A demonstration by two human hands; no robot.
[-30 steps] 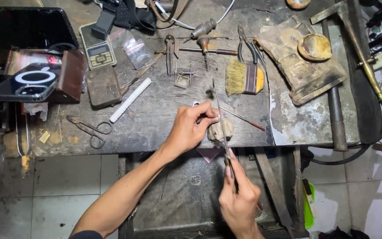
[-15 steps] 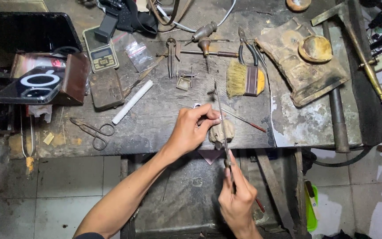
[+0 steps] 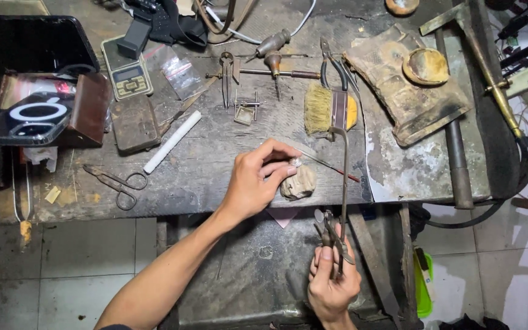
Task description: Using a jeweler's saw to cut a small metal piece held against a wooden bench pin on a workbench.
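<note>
Nearest us, our right hand (image 3: 332, 287) is curled tight around the handle of a thin metal-framed jeweller's saw (image 3: 342, 201), which stands upright, its frame reaching up over the bench edge.

Next, our left hand (image 3: 258, 180) rests at the front edge of the dark, scarred wooden workbench (image 3: 215, 165). Thumb and fingertips are pressed together on a small pale workpiece (image 3: 296, 163), held against a worn, lumpy wooden bench peg (image 3: 299, 182). The piece is too small for us to tell more.

Left of that hand: small steel scissors (image 3: 116, 183) lying flat, and a white stick-shaped rod (image 3: 172, 142) set at a slant.

Middle of the bench: a straw-bristle brush with a yellow handle (image 3: 329, 110), a small square metal frame (image 3: 244, 112), and a flat rusty brown tin (image 3: 134, 124).

Far side: a grey pocket scale (image 3: 128, 73), clear plastic bags (image 3: 178, 72), steel dividers (image 3: 227, 72), wooden-handled gravers (image 3: 274, 54), dark pliers (image 3: 332, 66), a stained leather pad (image 3: 406, 85), and a black phone (image 3: 25, 119) on the far left.
</note>
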